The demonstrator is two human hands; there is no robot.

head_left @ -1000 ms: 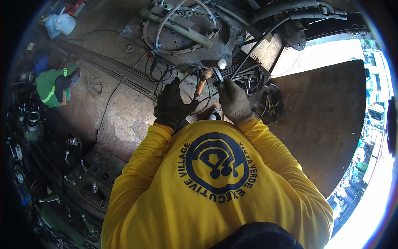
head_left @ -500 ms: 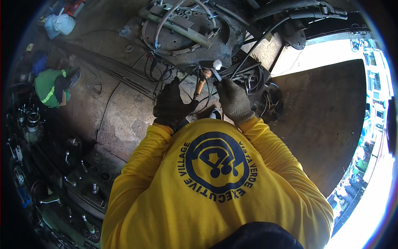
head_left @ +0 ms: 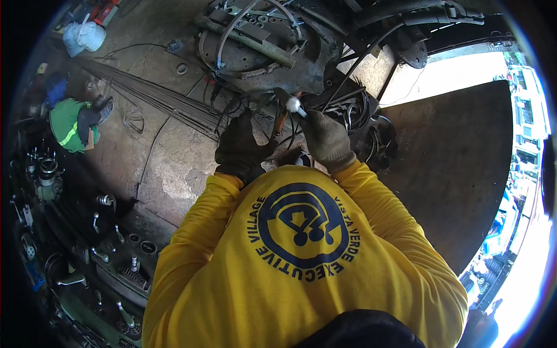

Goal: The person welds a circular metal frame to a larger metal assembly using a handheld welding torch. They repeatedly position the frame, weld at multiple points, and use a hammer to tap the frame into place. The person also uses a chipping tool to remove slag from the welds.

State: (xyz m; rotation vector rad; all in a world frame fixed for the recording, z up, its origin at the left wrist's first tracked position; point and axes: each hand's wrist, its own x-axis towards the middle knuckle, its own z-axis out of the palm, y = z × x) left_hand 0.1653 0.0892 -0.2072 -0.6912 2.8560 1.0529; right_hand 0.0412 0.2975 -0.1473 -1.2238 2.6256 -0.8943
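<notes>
My left hand [head_left: 241, 149], in a dark glove, is closed by the lower end of an orange-handled tool [head_left: 281, 123] that points up toward a tangle of cables [head_left: 354, 113]. My right hand [head_left: 326, 139], in a lighter grey glove, grips a slim tool with a bright white tip [head_left: 294, 105]. Both hands work close together under a rusty round machine assembly [head_left: 261, 46] with bars and hoses. My yellow long-sleeved shirt [head_left: 301, 255] fills the lower middle and hides whatever lies below the hands.
A bundle of thin metal rods [head_left: 156, 98] runs across the stained floor at left. Another person in a green vest [head_left: 69, 124] crouches far left. Levers and metal parts [head_left: 116, 255] sit at lower left. A dark curved panel [head_left: 452, 168] stands at right.
The white tip in my right hand has come down and slightly left, closer to the orange handle. My left hand has stayed almost still.
</notes>
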